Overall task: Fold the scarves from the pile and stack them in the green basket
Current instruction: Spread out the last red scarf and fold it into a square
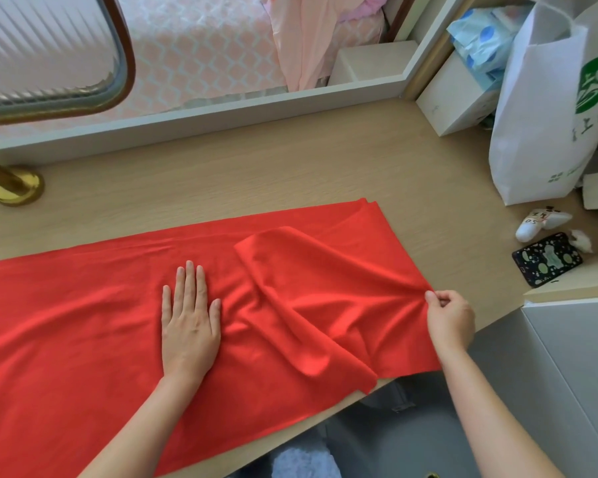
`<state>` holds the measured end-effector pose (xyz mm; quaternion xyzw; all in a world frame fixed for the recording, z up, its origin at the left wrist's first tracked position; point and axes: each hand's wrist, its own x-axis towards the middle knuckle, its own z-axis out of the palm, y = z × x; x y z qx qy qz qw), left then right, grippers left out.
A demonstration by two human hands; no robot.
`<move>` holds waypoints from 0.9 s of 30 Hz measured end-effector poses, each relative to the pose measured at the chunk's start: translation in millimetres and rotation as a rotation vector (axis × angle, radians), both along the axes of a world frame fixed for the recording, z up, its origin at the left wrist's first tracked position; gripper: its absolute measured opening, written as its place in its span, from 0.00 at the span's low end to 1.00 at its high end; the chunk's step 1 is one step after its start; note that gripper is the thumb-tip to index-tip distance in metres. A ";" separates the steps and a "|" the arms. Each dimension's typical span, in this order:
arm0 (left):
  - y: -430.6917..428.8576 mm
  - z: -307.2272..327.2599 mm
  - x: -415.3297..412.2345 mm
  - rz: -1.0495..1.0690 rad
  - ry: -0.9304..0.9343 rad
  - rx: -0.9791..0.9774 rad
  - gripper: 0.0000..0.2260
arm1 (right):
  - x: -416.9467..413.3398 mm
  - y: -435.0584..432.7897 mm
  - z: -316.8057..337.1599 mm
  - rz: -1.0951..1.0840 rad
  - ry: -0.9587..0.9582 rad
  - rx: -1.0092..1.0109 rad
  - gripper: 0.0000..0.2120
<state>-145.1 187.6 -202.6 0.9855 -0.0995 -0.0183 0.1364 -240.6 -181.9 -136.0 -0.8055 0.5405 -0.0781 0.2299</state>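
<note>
A long red scarf (pixel 83 305) lies spread across the wooden desk (pixel 221 174), running from the left edge to the right. Its right end is partly turned over on itself and wrinkled. My left hand (pixel 190 319) lies flat on the middle of the scarf, fingers straight, pressing it down. My right hand (pixel 449 319) pinches the scarf's right edge between thumb and fingers near the desk's front right. No green basket or scarf pile is in view.
A white paper bag (pixel 546 108) with a green logo stands at the right, with a white box (pixel 456 94) behind it. A phone in a dark patterned case (pixel 546 258) and a small white object (pixel 541 222) lie at the right edge. A brass stand base (pixel 16 188) sits far left.
</note>
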 end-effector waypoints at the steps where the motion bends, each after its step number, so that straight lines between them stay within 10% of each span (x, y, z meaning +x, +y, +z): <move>1: 0.3 -0.1 0.2 -0.005 -0.004 0.012 0.27 | -1.4 -4.6 0.6 -0.021 -0.001 0.000 0.08; 8: -0.2 0.2 0.0 -0.010 -0.006 0.027 0.27 | 22.1 18.4 -2.7 0.381 -0.110 -0.244 0.16; 27: -52.6 -0.6 20.7 -0.097 -0.008 0.006 0.25 | 158.8 27.2 -10.2 1.057 0.031 -0.018 0.14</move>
